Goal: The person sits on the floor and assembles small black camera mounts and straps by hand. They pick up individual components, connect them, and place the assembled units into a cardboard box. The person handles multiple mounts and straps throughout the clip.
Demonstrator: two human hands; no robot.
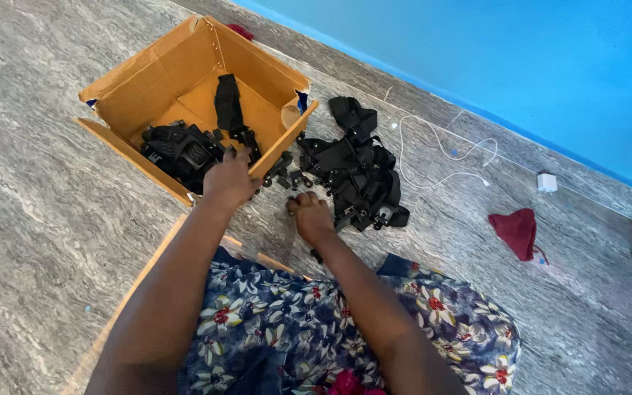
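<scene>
Lap first: floral dress (345, 329). Your right hand (310, 217) is fisted on the floor (31, 219), fingers curled on something small and dark, can't tell what. Your left hand (230, 181) is over the box (184, 73) rim, fingers bent down into black gear (181, 150). Strap pile (356, 172) sits right of the box; white cable (440, 157) and red cloth (517, 230) lie beyond.

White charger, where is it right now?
In the head view the white charger sits on the floor at the right, near the blue wall, just above the red cloth, at the end of the white cable.
</scene>
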